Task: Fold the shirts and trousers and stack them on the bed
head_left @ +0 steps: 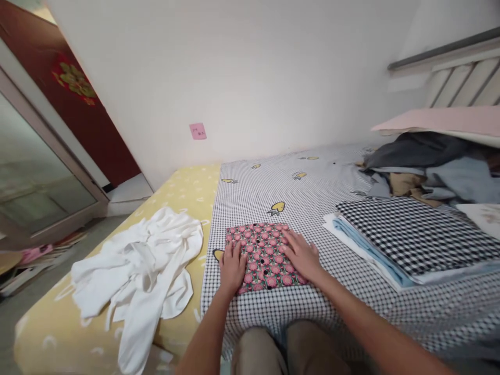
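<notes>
A pink flowered shirt (261,258) with dark buttons down its middle lies folded into a flat rectangle on the checked bed sheet (250,203). My left hand (233,265) rests on its left side, fingers spread and pointing away from me. On its right side my right hand (302,255) lies flat, fingers stretched out across the cloth. Neither hand grips the fabric. To the left, a crumpled white garment (152,265) is heaped on the yellow part of the bed (187,182).
At the right sits a stack of folded clothes topped by a black-and-white checked cloth (414,234). Behind it are piled dark and grey garments (422,151) and a pink pillow-like piece (445,121). A white wall (250,78) bounds the bed's far side.
</notes>
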The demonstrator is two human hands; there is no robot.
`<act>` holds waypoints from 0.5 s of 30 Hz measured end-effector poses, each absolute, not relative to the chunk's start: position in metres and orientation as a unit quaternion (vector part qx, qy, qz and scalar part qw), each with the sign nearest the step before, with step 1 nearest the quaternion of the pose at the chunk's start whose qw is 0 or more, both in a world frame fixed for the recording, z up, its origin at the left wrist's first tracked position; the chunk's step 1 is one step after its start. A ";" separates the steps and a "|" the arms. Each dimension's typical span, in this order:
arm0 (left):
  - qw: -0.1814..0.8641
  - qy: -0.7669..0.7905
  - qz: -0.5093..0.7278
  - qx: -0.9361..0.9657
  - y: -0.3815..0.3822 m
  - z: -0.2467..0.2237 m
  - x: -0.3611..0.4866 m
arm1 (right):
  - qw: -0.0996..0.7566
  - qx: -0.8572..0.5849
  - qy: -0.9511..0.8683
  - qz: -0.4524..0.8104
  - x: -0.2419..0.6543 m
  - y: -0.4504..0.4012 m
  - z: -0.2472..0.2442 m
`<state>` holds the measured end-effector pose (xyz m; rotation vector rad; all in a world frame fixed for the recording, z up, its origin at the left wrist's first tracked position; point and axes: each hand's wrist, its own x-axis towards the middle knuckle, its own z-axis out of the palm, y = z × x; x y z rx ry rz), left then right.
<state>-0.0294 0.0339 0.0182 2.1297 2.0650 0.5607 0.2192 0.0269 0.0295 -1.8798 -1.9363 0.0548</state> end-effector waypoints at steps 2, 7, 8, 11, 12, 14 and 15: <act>0.047 0.685 0.209 0.696 0.018 0.017 -0.034 | 0.207 -0.662 -0.720 -0.018 0.210 0.001 0.026; 0.049 0.680 0.263 0.682 -0.020 0.007 -0.049 | 0.135 -0.588 -0.797 -0.033 0.200 -0.040 0.004; 0.056 0.686 0.279 0.670 -0.027 0.005 -0.050 | 0.131 -0.590 -0.796 -0.031 0.200 -0.044 0.001; 0.069 0.714 0.367 0.592 -0.047 -0.001 -0.042 | 0.153 -0.588 -0.792 -0.061 0.199 -0.055 -0.001; 0.071 0.717 0.405 0.563 -0.056 -0.003 -0.036 | 0.162 -0.576 -0.798 -0.076 0.196 -0.058 0.001; 0.070 0.704 0.472 0.526 -0.076 -0.011 -0.019 | 0.172 -0.542 -0.816 -0.107 0.186 -0.064 0.005; 0.066 0.694 0.493 0.521 -0.088 -0.016 -0.010 | 0.174 -0.530 -0.821 -0.120 0.179 -0.066 0.007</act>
